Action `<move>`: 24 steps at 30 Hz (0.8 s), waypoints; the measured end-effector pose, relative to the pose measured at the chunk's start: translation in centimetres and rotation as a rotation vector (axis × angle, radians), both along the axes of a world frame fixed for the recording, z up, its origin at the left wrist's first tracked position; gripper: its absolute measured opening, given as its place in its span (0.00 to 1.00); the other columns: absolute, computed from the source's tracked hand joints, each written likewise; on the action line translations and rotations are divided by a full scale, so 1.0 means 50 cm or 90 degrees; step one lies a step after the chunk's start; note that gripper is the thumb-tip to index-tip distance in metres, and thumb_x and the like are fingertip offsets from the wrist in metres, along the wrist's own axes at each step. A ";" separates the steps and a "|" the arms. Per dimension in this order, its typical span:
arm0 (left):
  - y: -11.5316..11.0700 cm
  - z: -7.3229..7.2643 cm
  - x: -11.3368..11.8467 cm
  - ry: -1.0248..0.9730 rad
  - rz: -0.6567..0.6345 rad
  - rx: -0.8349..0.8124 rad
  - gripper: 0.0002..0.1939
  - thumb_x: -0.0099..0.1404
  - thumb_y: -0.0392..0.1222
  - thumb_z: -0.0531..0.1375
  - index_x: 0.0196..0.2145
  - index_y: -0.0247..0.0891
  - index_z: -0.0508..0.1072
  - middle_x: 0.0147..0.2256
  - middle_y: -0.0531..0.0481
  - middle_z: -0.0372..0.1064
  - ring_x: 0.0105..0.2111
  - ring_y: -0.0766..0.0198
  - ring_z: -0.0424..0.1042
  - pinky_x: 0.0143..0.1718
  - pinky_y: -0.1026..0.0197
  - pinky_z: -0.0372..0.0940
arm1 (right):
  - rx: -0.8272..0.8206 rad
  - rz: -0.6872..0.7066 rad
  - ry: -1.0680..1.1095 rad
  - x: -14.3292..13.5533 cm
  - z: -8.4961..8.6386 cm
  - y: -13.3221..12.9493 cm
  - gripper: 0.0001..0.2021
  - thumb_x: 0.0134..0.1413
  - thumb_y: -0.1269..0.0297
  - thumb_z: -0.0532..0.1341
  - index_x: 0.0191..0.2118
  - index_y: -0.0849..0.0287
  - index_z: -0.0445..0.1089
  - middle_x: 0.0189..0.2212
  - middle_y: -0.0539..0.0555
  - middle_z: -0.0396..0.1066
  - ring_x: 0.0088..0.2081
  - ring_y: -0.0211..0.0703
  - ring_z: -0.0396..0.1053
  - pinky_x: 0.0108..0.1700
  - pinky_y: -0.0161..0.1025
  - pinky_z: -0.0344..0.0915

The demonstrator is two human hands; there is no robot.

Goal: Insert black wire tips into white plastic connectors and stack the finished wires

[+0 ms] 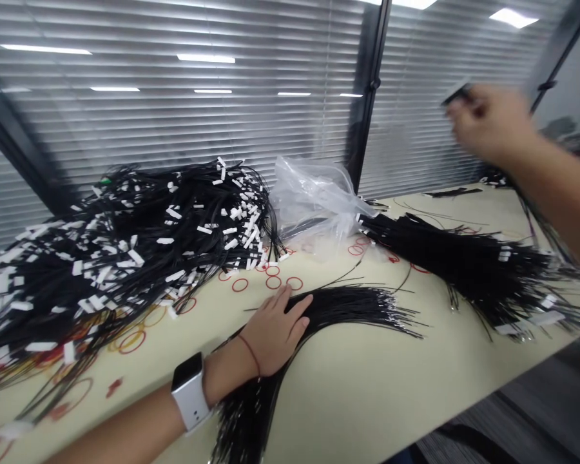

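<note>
Beneath the left grip [276,336], laid flat with fingers slightly spread, a curved bundle of thin black wires [341,308] rests on the cream counter [362,386]. Beyond that grip sits a crumpled clear plastic bag [314,187], a dark strip [303,227] in or behind it. Raised well rightward, the right grip [493,122] pinches a small blurred black piece [456,95].

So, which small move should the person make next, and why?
Probably lower the right hand toward the near bundle of black wires: the left hand lies across that bundle, while the right is high and apart from it, pinching a small dark object too blurred to identify.
</note>
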State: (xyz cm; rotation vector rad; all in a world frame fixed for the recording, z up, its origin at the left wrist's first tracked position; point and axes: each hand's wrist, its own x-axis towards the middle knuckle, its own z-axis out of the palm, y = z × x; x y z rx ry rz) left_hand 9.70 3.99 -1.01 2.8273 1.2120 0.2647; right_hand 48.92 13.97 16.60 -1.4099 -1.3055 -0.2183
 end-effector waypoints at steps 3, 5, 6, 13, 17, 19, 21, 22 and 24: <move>0.000 -0.004 -0.001 -0.012 0.002 -0.001 0.24 0.67 0.46 0.42 0.58 0.35 0.55 0.60 0.35 0.49 0.60 0.50 0.45 0.57 0.46 0.48 | -0.168 0.032 -0.087 -0.033 -0.116 0.057 0.13 0.58 0.61 0.51 0.44 0.60 0.64 0.42 0.54 0.65 0.40 0.37 0.66 0.41 0.41 0.65; 0.001 -0.007 -0.001 -0.024 0.005 -0.003 0.25 0.67 0.46 0.42 0.58 0.33 0.54 0.59 0.34 0.50 0.60 0.50 0.46 0.57 0.46 0.48 | -0.219 0.052 -0.123 -0.058 -0.201 0.080 0.14 0.57 0.60 0.53 0.47 0.60 0.63 0.45 0.55 0.64 0.43 0.40 0.65 0.43 0.43 0.65; 0.001 -0.008 -0.002 -0.032 0.005 -0.005 0.25 0.67 0.46 0.42 0.58 0.32 0.54 0.59 0.34 0.50 0.60 0.50 0.46 0.57 0.46 0.48 | -0.225 0.057 -0.138 -0.070 -0.237 0.085 0.14 0.56 0.60 0.54 0.46 0.59 0.63 0.45 0.55 0.64 0.43 0.39 0.65 0.43 0.42 0.65; -0.008 0.005 -0.003 -0.119 -0.014 0.000 0.31 0.63 0.53 0.49 0.57 0.29 0.55 0.59 0.32 0.50 0.59 0.48 0.48 0.57 0.46 0.48 | -0.029 0.058 -0.174 -0.195 -0.245 0.040 0.18 0.57 0.58 0.52 0.50 0.61 0.58 0.46 0.57 0.62 0.44 0.43 0.63 0.45 0.47 0.62; -0.024 0.032 -0.004 -0.206 -0.002 0.022 0.23 0.63 0.50 0.50 0.51 0.33 0.63 0.55 0.38 0.58 0.56 0.54 0.55 0.56 0.50 0.51 | 0.016 0.216 -0.266 -0.350 -0.189 -0.009 0.22 0.55 0.55 0.52 0.51 0.64 0.55 0.44 0.60 0.62 0.42 0.42 0.63 0.41 0.40 0.63; -0.031 0.045 -0.011 -0.240 0.003 0.024 0.18 0.65 0.46 0.48 0.46 0.35 0.67 0.51 0.41 0.63 0.52 0.59 0.60 0.55 0.55 0.55 | -0.002 0.329 -0.344 -0.439 -0.180 -0.023 0.19 0.55 0.55 0.52 0.49 0.61 0.58 0.42 0.56 0.64 0.41 0.39 0.64 0.42 0.38 0.63; -0.034 0.054 -0.027 -0.260 0.004 0.023 0.14 0.66 0.43 0.48 0.42 0.36 0.70 0.47 0.44 0.65 0.49 0.61 0.64 0.53 0.58 0.58 | -0.033 0.427 -0.420 -0.526 -0.181 -0.024 0.15 0.55 0.56 0.54 0.44 0.60 0.63 0.39 0.53 0.66 0.39 0.37 0.65 0.42 0.37 0.63; -0.035 0.057 -0.039 -0.265 0.007 0.022 0.13 0.65 0.42 0.49 0.40 0.37 0.71 0.46 0.44 0.66 0.48 0.61 0.65 0.52 0.58 0.58 | -0.050 0.464 -0.453 -0.567 -0.183 -0.021 0.15 0.54 0.57 0.55 0.43 0.60 0.64 0.38 0.53 0.67 0.39 0.37 0.65 0.42 0.39 0.64; -0.037 0.059 -0.069 -0.274 0.023 0.022 0.11 0.64 0.41 0.51 0.38 0.37 0.72 0.45 0.44 0.66 0.47 0.60 0.66 0.51 0.57 0.59 | -0.075 0.507 -0.490 -0.641 -0.187 -0.011 0.15 0.56 0.59 0.54 0.45 0.62 0.63 0.41 0.54 0.65 0.40 0.39 0.66 0.41 0.43 0.65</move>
